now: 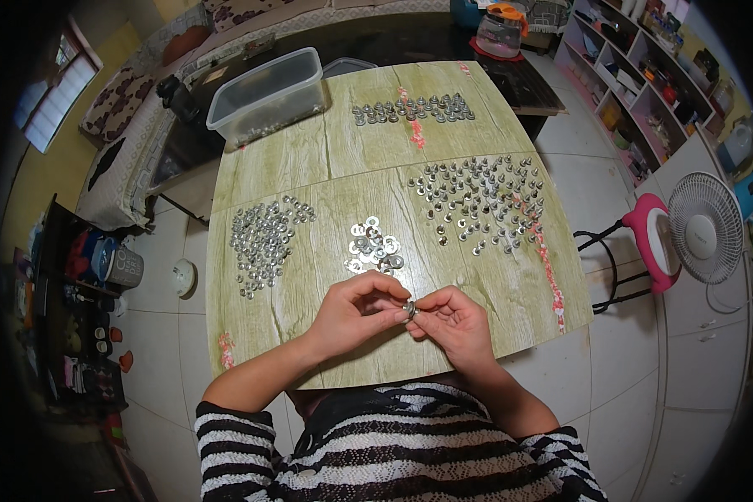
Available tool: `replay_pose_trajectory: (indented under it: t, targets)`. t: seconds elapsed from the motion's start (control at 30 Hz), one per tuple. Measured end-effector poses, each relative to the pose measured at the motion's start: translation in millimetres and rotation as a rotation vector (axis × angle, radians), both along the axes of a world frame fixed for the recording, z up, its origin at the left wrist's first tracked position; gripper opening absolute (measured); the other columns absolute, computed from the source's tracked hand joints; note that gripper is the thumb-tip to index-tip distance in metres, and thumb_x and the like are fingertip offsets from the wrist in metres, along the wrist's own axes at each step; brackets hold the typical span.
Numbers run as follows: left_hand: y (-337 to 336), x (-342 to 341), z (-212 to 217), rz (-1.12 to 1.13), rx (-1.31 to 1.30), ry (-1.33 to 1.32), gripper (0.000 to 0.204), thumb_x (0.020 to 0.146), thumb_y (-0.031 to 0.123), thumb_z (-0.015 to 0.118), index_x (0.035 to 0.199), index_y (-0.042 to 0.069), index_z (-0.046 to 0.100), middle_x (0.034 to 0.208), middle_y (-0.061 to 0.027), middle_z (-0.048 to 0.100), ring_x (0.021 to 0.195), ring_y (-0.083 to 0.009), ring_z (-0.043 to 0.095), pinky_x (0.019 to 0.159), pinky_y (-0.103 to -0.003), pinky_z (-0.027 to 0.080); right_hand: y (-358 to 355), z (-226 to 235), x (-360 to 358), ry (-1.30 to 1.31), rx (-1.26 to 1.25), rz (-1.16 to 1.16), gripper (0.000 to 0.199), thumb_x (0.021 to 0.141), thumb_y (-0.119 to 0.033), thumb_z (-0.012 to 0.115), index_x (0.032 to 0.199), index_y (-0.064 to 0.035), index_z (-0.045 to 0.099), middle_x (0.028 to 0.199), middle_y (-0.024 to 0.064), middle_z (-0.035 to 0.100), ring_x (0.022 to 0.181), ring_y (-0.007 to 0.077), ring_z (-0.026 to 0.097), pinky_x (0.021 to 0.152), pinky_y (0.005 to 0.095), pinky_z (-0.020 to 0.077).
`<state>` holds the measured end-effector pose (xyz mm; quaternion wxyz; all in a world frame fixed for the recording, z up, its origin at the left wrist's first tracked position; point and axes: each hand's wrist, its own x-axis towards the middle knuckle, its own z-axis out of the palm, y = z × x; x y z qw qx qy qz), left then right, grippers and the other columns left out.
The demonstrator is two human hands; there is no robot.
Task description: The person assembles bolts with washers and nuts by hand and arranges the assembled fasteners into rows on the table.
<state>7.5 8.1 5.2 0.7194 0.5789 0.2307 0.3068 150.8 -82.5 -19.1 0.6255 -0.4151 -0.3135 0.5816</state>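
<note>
My left hand [353, 313] and my right hand [458, 325] meet over the near part of the table. Between their fingertips is a small shiny metal fastener [410, 310], with a round rim like a washer's. Both hands pinch it, and the fingers hide part of it. Just beyond the hands lies a loose pile of flat washers [368, 243]. To the left spreads a group of small silver nuts [263, 238]. On the right, several short bolts [481, 201] mostly stand on their heads.
Rows of fasteners [414, 109] stand at the far side of the wood-patterned table [326, 180]. A clear plastic box [268, 96] with some metal pieces sits at the far left corner. Beyond the right edge are a pink chair [654, 243] and a white fan [704, 230].
</note>
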Motion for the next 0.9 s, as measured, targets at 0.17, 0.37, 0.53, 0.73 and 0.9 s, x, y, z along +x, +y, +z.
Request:
replay_pose_trajectory:
  t: [0.17,0.37,0.53,0.73,0.9]
  targets:
    - [5.2,-3.6,-3.4,-0.138,0.261,0.018,0.016,0.074,-0.001,0.059,0.089,-0.003,0.055,0.086,-0.0065,0.055,0.079,-0.0112,0.056,0.070,-0.021,0.046,0.8,0.5,-0.9,-0.005,0.013,-0.017,0.010,0.079,0.002,0.052,0.089,0.0031,0.048,0.079,0.0094,0.057,0.068,0.0111,0.056,0.061,0.0205,0.0479]
    - [-0.7,-3.1,-0.4,-0.087,0.001,0.047,0.018,0.074,0.000,0.059,0.091,-0.003,0.053,0.088,-0.0067,0.055,0.080,-0.0112,0.056,0.071,-0.022,0.046,0.1,2.2,-1.8,-0.027,-0.015,-0.021,0.010,0.079,0.001,0.053,0.088,0.0029,0.048,0.076,0.0089,0.057,0.066,0.0108,0.057,0.061,0.0203,0.0481]
    - [0.3,-3.2,-1.4,-0.081,-0.027,0.053,0.020,0.074,0.000,0.059,0.093,-0.003,0.052,0.088,-0.0068,0.055,0.080,-0.0114,0.056,0.071,-0.022,0.046,0.2,1.9,-0.9,-0.019,-0.012,-0.016,0.010,0.079,0.001,0.053,0.087,0.0030,0.048,0.076,0.0089,0.057,0.067,0.0107,0.057,0.060,0.0203,0.0484]
    - [-1.7,-1.2,0.3,-0.064,0.041,0.039,0.021,0.075,0.001,0.058,0.094,-0.003,0.051,0.088,-0.0064,0.055,0.080,-0.0113,0.055,0.072,-0.022,0.046,-0.1,-1.2,-0.5,-0.027,0.021,0.009,0.013,0.079,-0.004,0.055,0.089,0.0021,0.048,0.078,0.0072,0.056,0.070,0.0091,0.056,0.061,0.0184,0.0456]
    - [-3.1,-1.6,-2.1,-0.064,0.108,-0.028,0.020,0.076,0.002,0.058,0.094,-0.003,0.051,0.088,-0.0059,0.055,0.080,-0.0110,0.055,0.072,-0.022,0.046,0.9,-0.4,-1.2,-0.023,0.026,-0.008,0.010,0.079,0.003,0.052,0.087,0.0033,0.048,0.076,0.0090,0.056,0.067,0.0115,0.057,0.061,0.0202,0.0486]
